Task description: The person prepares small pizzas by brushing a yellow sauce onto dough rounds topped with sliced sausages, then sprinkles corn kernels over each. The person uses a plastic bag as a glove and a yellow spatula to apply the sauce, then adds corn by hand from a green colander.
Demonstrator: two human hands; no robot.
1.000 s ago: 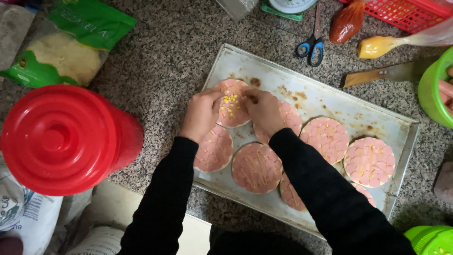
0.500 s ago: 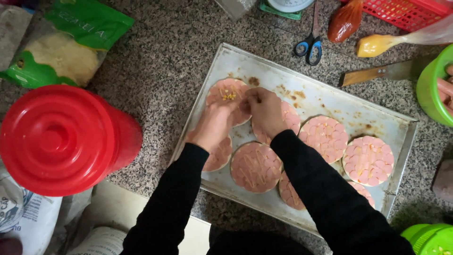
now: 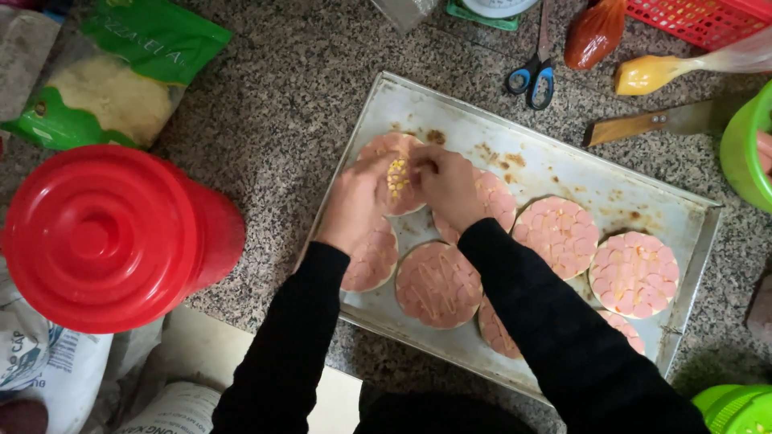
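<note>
Corn pizza (image 3: 396, 178) sits at the tray's (image 3: 515, 133) far-left corner: small round base covered in pink sausage slices, yellow corn kernels piled mid-top. Left hand (image 3: 354, 201) rests on its left edge, fingers together and curled toward the corn. Right hand (image 3: 450, 186) on its right side, fingertips bunched at the kernels; can't tell if it's actually pinching any. Both sleeves black. Other pizzas (image 3: 634, 275) fill the rest of the tray, sausage only, some with sauce lines. Tray is on a speckled granite counter (image 3: 265, 104). Big red lid (image 3: 96, 237) to the left, cheese bag (image 3: 112, 80) beyond it. Scissors (image 3: 532, 76), knife (image 3: 643, 124), red basket (image 3: 708, 20) along the far edge, green bowl (image 3: 744, 149) at right.
</note>
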